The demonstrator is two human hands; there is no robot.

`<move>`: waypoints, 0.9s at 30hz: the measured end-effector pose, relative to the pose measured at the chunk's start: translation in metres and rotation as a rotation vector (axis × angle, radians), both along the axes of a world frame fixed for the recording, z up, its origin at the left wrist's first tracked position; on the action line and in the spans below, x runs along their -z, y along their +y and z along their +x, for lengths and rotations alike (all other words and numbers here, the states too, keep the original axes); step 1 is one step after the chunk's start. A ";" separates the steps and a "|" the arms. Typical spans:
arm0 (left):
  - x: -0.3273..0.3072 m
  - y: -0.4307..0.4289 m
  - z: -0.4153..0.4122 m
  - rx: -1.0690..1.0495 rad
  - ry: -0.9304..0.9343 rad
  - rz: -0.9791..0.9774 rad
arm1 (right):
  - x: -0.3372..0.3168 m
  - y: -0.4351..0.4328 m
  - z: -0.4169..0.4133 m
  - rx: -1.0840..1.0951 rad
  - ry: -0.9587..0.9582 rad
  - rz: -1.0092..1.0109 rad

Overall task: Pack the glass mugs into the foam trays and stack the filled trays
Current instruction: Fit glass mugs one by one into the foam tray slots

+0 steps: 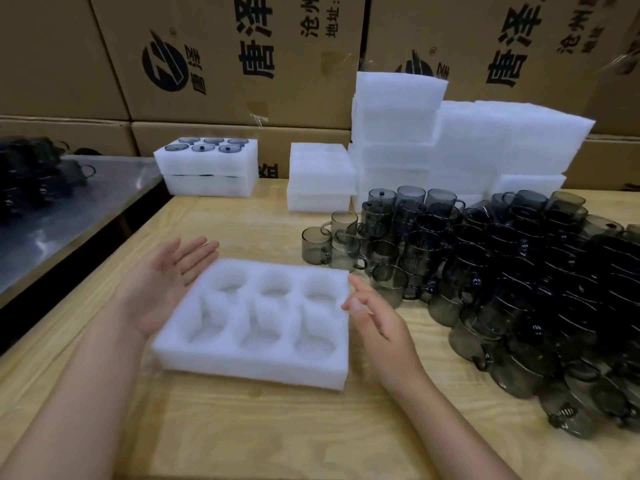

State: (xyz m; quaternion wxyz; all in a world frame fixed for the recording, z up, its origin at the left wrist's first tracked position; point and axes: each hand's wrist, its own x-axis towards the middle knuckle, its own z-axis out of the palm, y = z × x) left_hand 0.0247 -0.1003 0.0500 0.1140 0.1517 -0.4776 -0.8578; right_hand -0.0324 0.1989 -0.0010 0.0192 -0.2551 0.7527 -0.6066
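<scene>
Room: brown cardboard boxes (pixel 242 46) stand behind a wooden desk (pixel 263 427).
Tray: the empty foam tray (pixel 256 327) lies flat between both hands, long side going left to right.
Left hand (pixel 162 282): flat, palm up, holds nothing.
Right hand (pixel 377 317): fingers loose, holds nothing, close by the tray's right edge.
Mugs: the glass mugs (pixel 485 271) sit to the right, nearer the right hand.

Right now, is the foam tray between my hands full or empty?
Empty: all six pockets of the foam tray show bare white foam, and nothing sits in them.
</scene>
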 end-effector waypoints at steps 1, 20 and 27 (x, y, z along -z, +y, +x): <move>0.002 0.004 0.001 -0.007 0.000 0.024 | -0.003 0.002 0.000 0.027 0.028 0.008; 0.040 0.088 -0.046 -0.374 0.022 -0.252 | -0.028 0.047 -0.009 0.386 0.500 0.557; 0.043 0.086 -0.049 -0.332 0.062 -0.279 | -0.037 0.049 -0.003 0.445 0.497 0.490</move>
